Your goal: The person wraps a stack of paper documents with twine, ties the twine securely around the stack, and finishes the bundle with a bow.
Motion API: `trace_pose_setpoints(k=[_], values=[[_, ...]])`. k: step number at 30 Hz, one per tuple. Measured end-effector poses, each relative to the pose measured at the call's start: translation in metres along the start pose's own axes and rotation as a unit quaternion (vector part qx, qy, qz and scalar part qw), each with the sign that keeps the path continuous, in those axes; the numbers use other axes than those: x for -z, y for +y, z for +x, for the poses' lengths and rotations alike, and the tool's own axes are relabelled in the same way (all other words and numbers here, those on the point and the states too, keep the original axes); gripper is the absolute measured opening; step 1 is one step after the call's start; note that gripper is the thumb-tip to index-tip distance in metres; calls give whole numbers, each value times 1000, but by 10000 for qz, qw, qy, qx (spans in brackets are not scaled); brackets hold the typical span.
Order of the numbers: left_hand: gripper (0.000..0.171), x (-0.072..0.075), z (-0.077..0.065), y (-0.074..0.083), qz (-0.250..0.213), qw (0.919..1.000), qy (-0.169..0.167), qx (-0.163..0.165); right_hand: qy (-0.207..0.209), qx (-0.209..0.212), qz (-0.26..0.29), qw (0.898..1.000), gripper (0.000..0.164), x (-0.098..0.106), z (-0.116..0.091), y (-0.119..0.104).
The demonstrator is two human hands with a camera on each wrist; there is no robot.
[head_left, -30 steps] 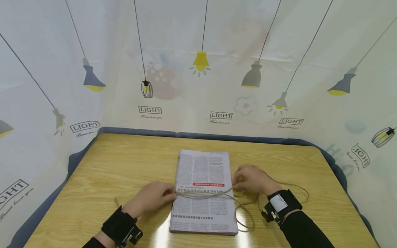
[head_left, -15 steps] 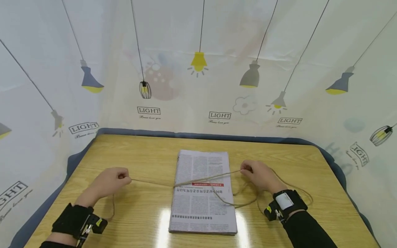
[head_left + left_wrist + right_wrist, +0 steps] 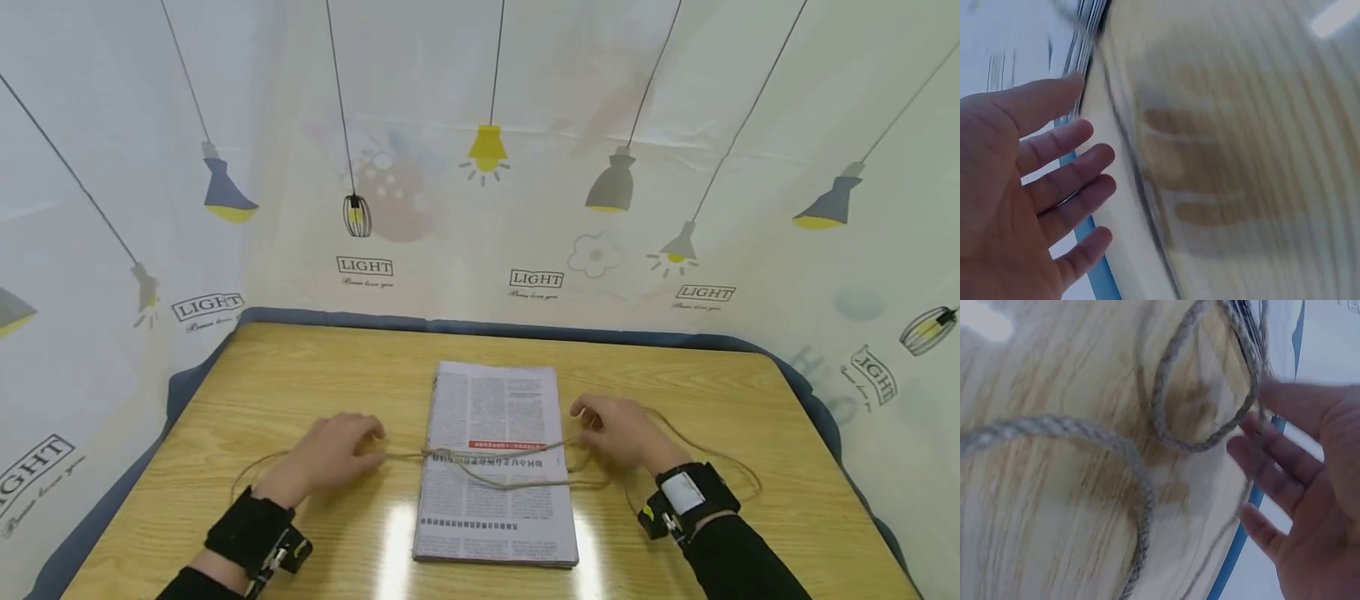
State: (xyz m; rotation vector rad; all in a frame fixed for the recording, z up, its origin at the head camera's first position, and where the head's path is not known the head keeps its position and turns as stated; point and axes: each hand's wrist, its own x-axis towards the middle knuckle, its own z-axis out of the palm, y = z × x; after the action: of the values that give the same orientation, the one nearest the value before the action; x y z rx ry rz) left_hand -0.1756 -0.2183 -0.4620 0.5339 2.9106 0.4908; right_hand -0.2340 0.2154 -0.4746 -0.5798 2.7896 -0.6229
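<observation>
A stack of folded newspapers (image 3: 495,525) lies on the wooden table between both hands. Across its middle runs a thin braided rope (image 3: 517,486), its strands crossing near the stack's left edge. To the left hovers the left hand (image 3: 330,454), fingers spread and slightly bent; in the left wrist view nothing lies between thumb and fingers, and the rope (image 3: 1147,212) runs past beyond the fingertips. At the right side is the right hand (image 3: 615,429), thumb and fingers apart in the head view. Its fingers (image 3: 1272,478) look loosely extended, with the rope (image 3: 1262,356) passing across them by the thumb tip.
Slack rope loops (image 3: 1160,406) lie on the table beside the stack's right edge, and more rope trails round the right wrist. The wooden table (image 3: 315,367) has a dark blue border behind it. A hanging cloth (image 3: 450,275) printed with lamps encloses the back and sides.
The left hand first moved out left from the stack, pulling the rope taut, then came back toward it and let go. The right hand shifted slightly; its rope has slackened onto the newspapers.
</observation>
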Motion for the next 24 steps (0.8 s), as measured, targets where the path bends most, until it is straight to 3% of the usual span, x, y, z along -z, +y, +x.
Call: trace_pose_setpoints(k=[3, 5, 8, 11, 14, 17, 21, 24], values=[[17, -14, 14, 26, -154, 9991, -91, -388, -157, 486, 153, 9986, 11, -5, -1, -2], [19, -22, 20, 36, -99, 9983, -47, -573, -180, 667, 161, 9975, 4, -6, -1, -2], [23, -26, 24, 42, -136, 9976, -10, -680, -102, 512, 218, 9984, 6, -7, -1, -2], [21, -20, 24, 41, -678, 9955, -240, -620, 163, 186, 295, 9993, 8, -6, -1, 1], [17, -5, 19, 35, -1283, 9890, -384, -626, 407, 63, 244, 9989, 9, -4, -2, 5], [17, 14, 10, 20, -1345, 9890, -199, -577, 525, -25, 160, 9985, 9, -1, -3, 8], [18, 34, -6, -9, -671, 9974, 262, 67, 542, -63, 77, 9985, 10, 2, -3, 11], [25, 41, -17, -32, -23, 9964, 405, 749, 510, -76, 27, 9987, 10, 3, -3, 12]])
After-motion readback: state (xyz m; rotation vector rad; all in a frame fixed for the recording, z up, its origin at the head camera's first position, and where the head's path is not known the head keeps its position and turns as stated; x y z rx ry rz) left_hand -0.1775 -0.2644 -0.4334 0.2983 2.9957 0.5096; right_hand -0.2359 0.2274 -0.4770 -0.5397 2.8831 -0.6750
